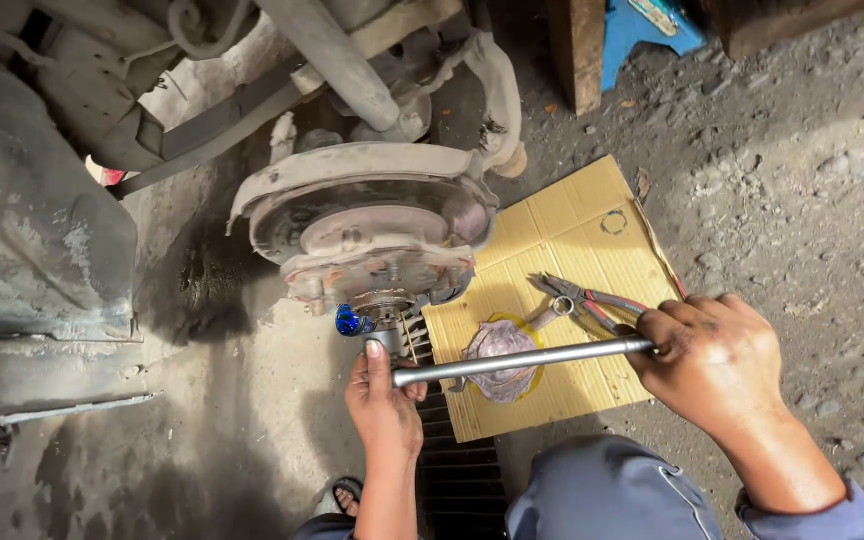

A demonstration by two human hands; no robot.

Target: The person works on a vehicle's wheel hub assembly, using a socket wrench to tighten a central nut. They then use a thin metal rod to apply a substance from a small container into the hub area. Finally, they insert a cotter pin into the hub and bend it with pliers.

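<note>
A rusty wheel hub with a brake backing plate hangs from the car's suspension at centre. A long steel bar wrench runs from its socket end under the hub out to the right. My left hand grips the socket end of the wrench just below the hub, beside a small blue part. My right hand is closed around the far end of the bar.
A piece of yellow cardboard lies on the ground with red-handled pliers, a crumpled plastic bag and a small ring on it. A car body panel fills the left. Gravel spreads right. A drain grate runs below.
</note>
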